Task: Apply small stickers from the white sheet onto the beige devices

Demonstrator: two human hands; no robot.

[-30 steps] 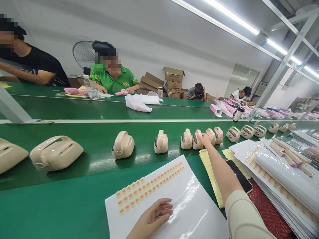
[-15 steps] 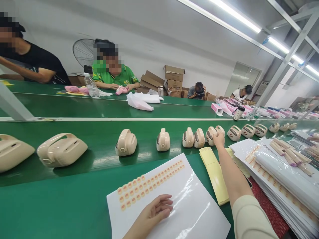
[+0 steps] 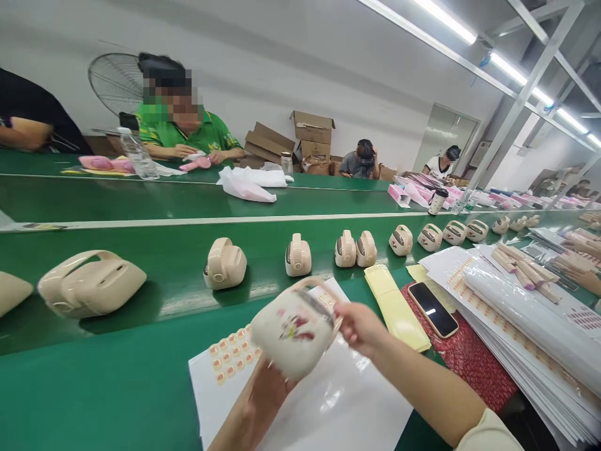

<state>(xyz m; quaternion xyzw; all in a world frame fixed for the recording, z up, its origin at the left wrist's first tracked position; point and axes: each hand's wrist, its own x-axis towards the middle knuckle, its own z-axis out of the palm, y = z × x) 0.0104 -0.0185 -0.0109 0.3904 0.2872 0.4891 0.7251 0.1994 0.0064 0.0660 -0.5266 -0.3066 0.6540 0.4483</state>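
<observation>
Both my hands hold one cream plastic device with a carry handle [image 3: 295,329] above the white sticker sheet [image 3: 342,401]. My left hand [image 3: 263,391] cups it from below. My right hand [image 3: 359,326] grips its handle end on the right. A red and dark picture shows on the side facing me. Rows of small orange stickers [image 3: 228,358] lie on the sheet's left part. On the green conveyor belt [image 3: 164,294] behind stands a row of several more cream devices [image 3: 298,257].
A phone [image 3: 432,300] lies on a red patterned mat to my right, beside yellow backing strips [image 3: 394,307] and stacked sheets in plastic [image 3: 516,307]. Across the belt sit a person in a green shirt [image 3: 188,128] and others, with a bottle [image 3: 137,153], a fan and cardboard boxes.
My right hand picked a device from the belt's row and brought it back over the sheet. My left hand rose off the sheet and took hold under it. The view swung right.
</observation>
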